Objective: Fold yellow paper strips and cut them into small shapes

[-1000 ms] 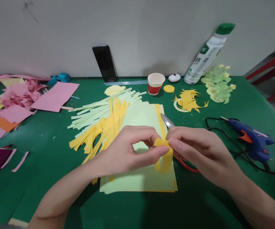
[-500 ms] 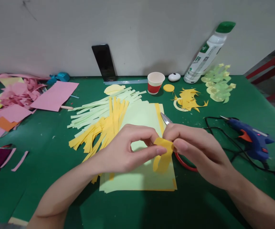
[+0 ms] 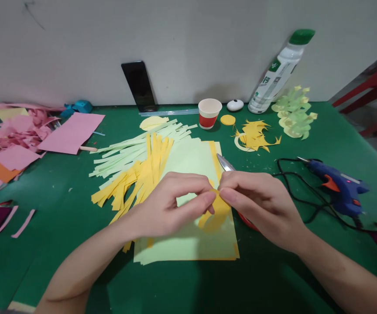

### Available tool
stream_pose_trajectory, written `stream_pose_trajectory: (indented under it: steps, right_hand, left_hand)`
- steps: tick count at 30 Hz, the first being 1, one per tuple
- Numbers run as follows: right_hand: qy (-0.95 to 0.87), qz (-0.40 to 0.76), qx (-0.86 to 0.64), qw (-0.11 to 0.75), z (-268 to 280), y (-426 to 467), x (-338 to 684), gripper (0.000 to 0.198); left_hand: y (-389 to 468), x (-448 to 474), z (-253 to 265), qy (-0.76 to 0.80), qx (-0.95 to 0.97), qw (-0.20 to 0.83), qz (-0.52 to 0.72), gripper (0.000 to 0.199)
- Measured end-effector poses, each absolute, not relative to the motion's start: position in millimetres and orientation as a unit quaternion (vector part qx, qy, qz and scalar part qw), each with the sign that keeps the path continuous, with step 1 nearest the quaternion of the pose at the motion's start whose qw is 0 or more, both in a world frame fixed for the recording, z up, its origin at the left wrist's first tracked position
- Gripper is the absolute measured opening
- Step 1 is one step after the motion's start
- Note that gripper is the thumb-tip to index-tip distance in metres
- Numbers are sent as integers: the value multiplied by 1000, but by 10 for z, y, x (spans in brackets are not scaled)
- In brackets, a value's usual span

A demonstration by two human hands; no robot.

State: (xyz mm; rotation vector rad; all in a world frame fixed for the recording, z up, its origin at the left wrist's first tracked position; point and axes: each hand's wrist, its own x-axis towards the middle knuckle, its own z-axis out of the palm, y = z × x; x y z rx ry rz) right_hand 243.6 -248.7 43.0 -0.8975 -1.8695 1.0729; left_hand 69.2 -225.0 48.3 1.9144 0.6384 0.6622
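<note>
Between my hands is a curved yellow paper strip [image 3: 219,213], held above a stack of pale green paper [image 3: 185,248]. My left hand [image 3: 178,203] pinches its left side with thumb and fingers. On the other side my right hand [image 3: 258,200] pinches its upper right edge, the fingertips of both hands close together. Scissors [image 3: 225,163] lie under my right hand, with blades and a bit of red handle showing. Left of the stack, yellow paper strips [image 3: 154,163] overlap pale green strips [image 3: 123,159].
A red-and-white paper cup [image 3: 209,114], a phone [image 3: 139,85] and a bottle [image 3: 278,74] stand along the wall. A blue glue gun [image 3: 342,185] with its black cord lies at right. Pink paper scraps [image 3: 25,135] are heaped at left, and yellow cut pieces [image 3: 255,135] lie behind the scissors.
My right hand has moved left, closer to my left hand. The yellow paper strip has turned, and more of it is covered by my fingers. The view has shifted slightly.
</note>
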Motion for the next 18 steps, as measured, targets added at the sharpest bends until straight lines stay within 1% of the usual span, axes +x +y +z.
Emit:
stream_pose_trajectory:
  steps: [8,13,18]
  right_hand:
    - [-724,433,-367,392,434,-2502,2449,20]
    - [-727,421,-364,402,440,-2517,2434,21]
    - [-728,422,-374,389,440,-2520,2414,24]
  left_hand:
    - [-2263,690,483,286,777,479,291,30]
    - [-2277,696,481,274,785,465,304,29]
    - [-2280,701,481,282,791,446,309,27]
